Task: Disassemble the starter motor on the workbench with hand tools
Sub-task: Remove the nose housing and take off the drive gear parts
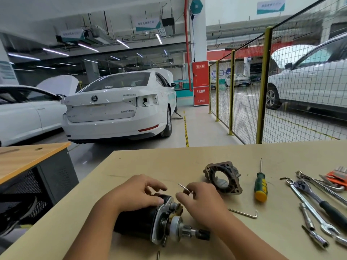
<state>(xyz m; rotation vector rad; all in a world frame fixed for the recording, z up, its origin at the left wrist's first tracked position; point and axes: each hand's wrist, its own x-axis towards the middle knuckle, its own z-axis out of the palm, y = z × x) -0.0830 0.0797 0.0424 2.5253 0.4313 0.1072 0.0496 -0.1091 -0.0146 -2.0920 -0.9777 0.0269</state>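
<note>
The tan workbench (142, 166) carries the starter motor (150, 220) near its front edge. Lying beyond and to the right: the detached end housing (223, 178), a green-and-yellow screwdriver (260, 184), a hex key (244, 213), a ratchet wrench (317, 199), and an orange-holdered hex key set (338, 177).

The bench (150, 162) lies bare along its far edge and down its left side, where a hand could pass freely. In the middle the housing (223, 178), the screwdriver (260, 184) and the hex key (244, 213) stand apart with open lanes between them. Toward the right edge the ratchet (317, 199), wrenches (319, 182) and sockets (313, 229) lie close together, and the motor (150, 222) blocks the near edge.
</note>
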